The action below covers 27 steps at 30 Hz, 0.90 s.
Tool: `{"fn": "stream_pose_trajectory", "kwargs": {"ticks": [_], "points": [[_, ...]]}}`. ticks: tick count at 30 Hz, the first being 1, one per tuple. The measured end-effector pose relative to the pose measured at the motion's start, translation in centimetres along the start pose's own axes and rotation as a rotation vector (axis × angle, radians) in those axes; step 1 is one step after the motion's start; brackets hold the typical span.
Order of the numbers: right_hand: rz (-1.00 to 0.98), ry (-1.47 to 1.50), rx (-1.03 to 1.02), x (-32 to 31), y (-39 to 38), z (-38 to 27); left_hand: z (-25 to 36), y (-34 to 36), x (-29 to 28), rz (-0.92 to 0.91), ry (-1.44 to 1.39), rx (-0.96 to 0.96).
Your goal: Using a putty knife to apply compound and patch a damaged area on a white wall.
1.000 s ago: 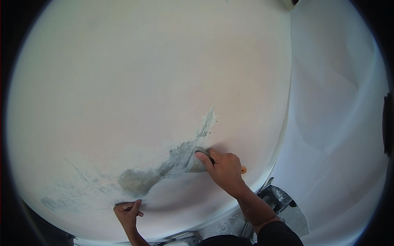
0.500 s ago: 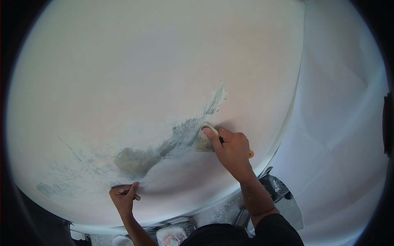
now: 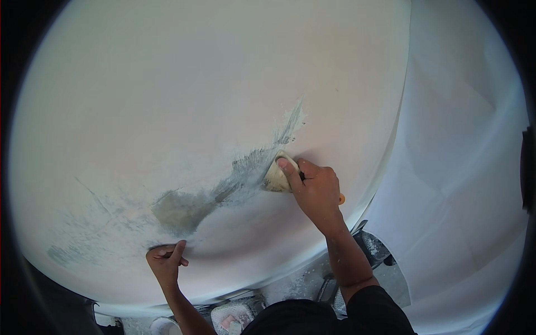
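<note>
My right hand (image 3: 312, 187) grips a wide, pale putty scraper (image 3: 274, 180), its blade against the large curved off-white panel (image 3: 201, 78) and an orange handle end showing below my knuckles. The blade sits on the lower right edge of a streaky grey patch (image 3: 181, 215), which runs diagonally up to a thin tip. My left hand (image 3: 167, 259) rests lower left on the panel, just below that patch, fingers curled and thumb raised; a dark line lies along the fingers, and I cannot make out whether it is a held object or shadow.
A creased white sheet (image 3: 463, 167) covers the right side beyond the panel's edge. Under the lower edge are dusty dark fittings (image 3: 374, 245), a speckled grey floor (image 3: 290, 285), a tray with a pink item (image 3: 229, 321) and a white round container (image 3: 164, 325).
My right hand with the scraper has moved upward along the grey streak. The whole view has shifted, so the panel and my left hand appear higher in the picture.
</note>
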State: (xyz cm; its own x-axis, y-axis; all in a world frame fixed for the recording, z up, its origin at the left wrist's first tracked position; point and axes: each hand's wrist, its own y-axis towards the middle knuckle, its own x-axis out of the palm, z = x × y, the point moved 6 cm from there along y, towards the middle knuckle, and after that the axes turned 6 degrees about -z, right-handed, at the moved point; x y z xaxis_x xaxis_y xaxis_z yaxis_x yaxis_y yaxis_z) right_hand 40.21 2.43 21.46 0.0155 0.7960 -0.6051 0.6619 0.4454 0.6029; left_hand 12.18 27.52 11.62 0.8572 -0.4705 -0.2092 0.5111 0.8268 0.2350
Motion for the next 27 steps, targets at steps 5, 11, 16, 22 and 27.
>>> {"fn": "stream_pose_trajectory", "kwargs": {"ticks": [5, 11, 16, 22, 27], "points": [[-0.045, 0.079, -0.006, 0.6, -0.5, -0.1, -0.1, 0.1, -0.1, -0.019, -0.001, 0.013], [0.020, 0.120, 0.059, 0.5, -0.5, -0.1, 0.0, -0.1, -0.2, -0.019, 0.022, 0.007], [0.019, 0.163, 0.098, -0.4, 0.8, 0.5, 0.2, 0.0, -0.3, -0.019, 0.024, 0.008], [0.038, 0.028, 0.013, 0.8, -0.8, 0.1, 0.4, 0.0, -0.1, -0.026, 0.013, 0.009], [0.037, 0.151, 0.119, 0.4, -0.4, 0.1, 0.2, -0.2, -0.5, -0.004, -0.005, 0.000]]}}
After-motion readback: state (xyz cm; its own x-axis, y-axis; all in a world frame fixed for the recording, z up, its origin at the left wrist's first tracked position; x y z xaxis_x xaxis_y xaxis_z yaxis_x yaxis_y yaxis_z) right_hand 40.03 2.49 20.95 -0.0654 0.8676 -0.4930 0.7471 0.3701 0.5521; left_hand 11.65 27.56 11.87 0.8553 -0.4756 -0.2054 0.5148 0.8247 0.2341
